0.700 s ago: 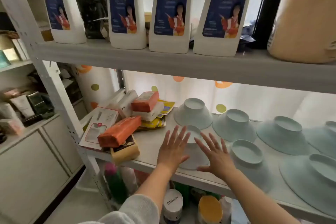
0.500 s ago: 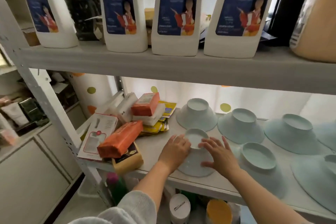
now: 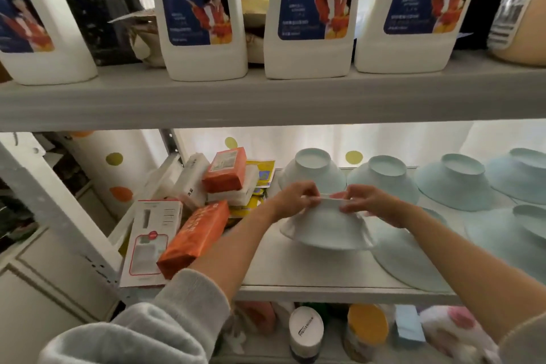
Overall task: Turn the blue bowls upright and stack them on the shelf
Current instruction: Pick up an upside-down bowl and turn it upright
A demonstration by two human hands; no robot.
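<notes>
A pale blue bowl sits upside down near the front of the white shelf, its near rim raised slightly. My left hand and my right hand both pinch its foot ring from either side. Behind it stand three more inverted blue bowls: one at the back left, one in the middle, one to the right. Further inverted bowls lie at the far right and front right, and another lies partly under my right forearm.
Orange packets, a white box and small cartons crowd the shelf's left end. The upper shelf board carries white bottles with blue labels. Jars and cans fill the shelf below.
My hands went from flat, spread fingers over the front bowl to pinching its foot ring, and the bowl has tipped up a little. The camera has moved closer to the shelf.
</notes>
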